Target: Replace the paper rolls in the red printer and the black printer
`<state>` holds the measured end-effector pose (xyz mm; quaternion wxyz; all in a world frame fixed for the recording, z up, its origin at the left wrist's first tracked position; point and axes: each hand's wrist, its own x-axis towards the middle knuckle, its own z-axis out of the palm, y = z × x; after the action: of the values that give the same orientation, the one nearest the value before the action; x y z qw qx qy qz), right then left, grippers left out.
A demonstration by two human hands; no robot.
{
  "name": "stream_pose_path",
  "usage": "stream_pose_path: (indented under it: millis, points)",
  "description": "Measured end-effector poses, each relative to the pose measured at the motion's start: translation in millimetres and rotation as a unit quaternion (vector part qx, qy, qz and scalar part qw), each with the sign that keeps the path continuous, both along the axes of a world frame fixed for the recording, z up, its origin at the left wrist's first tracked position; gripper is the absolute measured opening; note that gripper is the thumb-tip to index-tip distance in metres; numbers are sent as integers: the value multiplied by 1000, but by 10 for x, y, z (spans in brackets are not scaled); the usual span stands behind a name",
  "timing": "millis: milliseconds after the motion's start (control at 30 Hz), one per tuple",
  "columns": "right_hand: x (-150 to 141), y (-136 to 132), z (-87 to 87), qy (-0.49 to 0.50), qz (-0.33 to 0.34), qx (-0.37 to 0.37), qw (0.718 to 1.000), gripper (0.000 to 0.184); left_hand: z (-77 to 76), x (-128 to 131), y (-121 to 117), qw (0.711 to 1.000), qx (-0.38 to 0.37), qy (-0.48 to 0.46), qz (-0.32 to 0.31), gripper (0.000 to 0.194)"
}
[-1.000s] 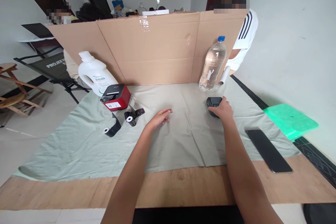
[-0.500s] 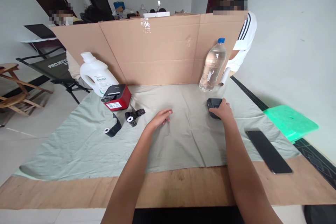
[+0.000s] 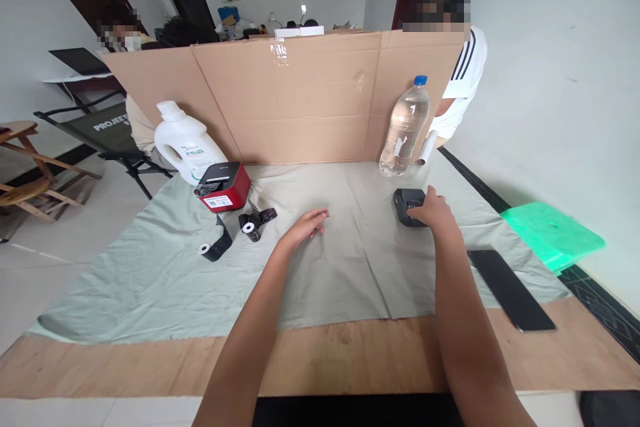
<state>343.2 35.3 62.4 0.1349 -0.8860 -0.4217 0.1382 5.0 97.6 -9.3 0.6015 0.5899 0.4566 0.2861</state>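
Observation:
My left hand (image 3: 306, 225) rests on the cloth, holding nothing, its fingers loosely bent and partly apart. A small black boxy device (image 3: 407, 200) lies on the cloth below the water bottle. My right hand (image 3: 436, 209) is at its right side, thumb and fingers spread; the thumb overlaps the device's front right, and whether it touches I cannot tell. Left of my left hand lie a roll of black film (image 3: 251, 230) with crumpled ends and a second black roll (image 3: 216, 248) partly unwound. Behind them stands a red and black printer-like box (image 3: 227, 187).
A white jug (image 3: 185, 143) stands at the back left, a water bottle (image 3: 406, 127) at the back right. Behind them rises a cardboard panel (image 3: 300, 100). A dark phone-like slab (image 3: 513, 288) lies at right, near a green stool (image 3: 555, 233). Two people sit beyond the panel.
My right hand has slid right, off most of the black device, and its fingers have loosened. The device stays in place. My left hand has not moved.

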Motion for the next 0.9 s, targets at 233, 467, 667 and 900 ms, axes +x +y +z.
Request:
stream_pose_path:
  millis: [233, 467, 667, 900]
  points:
    - [28, -36, 35, 7, -2, 31, 999, 101, -8, -1, 8, 1000, -3, -2, 3, 48]
    - [47, -37, 37, 7, -6, 52, 999, 97, -14, -1, 10, 1000, -5, -6, 5, 45]
    - [-19, -45, 60, -3, -21, 50, 999, 92, -20, -7, 19, 1000, -5, -7, 5, 44]
    - [-145, 13, 86, -38, -18, 29, 999, 86, -6, -2, 33, 1000, -22, -7, 10, 44]
